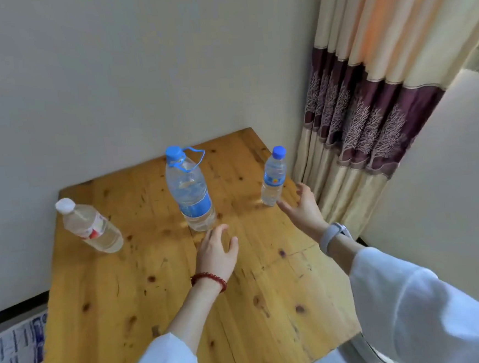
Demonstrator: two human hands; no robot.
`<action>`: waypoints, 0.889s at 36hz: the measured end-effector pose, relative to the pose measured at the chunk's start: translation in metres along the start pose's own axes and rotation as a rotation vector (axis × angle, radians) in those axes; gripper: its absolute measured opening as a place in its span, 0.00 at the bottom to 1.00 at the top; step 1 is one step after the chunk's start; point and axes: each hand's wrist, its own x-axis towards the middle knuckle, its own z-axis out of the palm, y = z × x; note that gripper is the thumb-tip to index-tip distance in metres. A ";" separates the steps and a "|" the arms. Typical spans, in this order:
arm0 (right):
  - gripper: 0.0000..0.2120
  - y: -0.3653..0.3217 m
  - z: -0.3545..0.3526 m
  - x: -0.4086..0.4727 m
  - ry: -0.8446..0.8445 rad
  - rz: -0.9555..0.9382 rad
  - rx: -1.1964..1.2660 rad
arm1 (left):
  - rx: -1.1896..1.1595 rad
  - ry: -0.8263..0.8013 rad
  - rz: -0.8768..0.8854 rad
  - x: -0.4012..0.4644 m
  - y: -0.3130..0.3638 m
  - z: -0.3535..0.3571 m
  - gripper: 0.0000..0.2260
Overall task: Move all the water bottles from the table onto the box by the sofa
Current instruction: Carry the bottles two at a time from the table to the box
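Three water bottles stand upright on a wooden table (pixel 160 287). A large bottle (pixel 189 189) with a blue cap, blue label and blue carry loop is in the middle. A small blue-capped bottle (pixel 273 177) stands at the right edge. A white-capped bottle with a red label (pixel 91 226) stands at the left. My left hand (pixel 216 253), wearing a red bead bracelet, hovers open just in front of the large bottle's base. My right hand (pixel 303 207), with a grey wristband, is open close beside the small bottle, fingers spread. Neither hand holds anything.
The table sits in a corner against white walls. A cream and purple curtain (pixel 371 119) hangs right behind the small bottle. A printed white package (pixel 15 353) lies on the floor at the lower left. No sofa or box is in view.
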 end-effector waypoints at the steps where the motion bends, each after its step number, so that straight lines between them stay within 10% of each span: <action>1: 0.38 -0.002 0.005 0.019 0.014 0.008 0.029 | 0.007 -0.006 -0.001 0.014 -0.003 0.003 0.14; 17: 0.24 -0.005 0.050 0.106 0.154 0.009 0.214 | 0.016 0.012 0.014 0.076 -0.048 0.020 0.12; 32: 0.12 -0.019 0.112 -0.070 -0.377 -0.223 0.142 | 0.059 0.237 -0.200 -0.018 -0.105 -0.071 0.13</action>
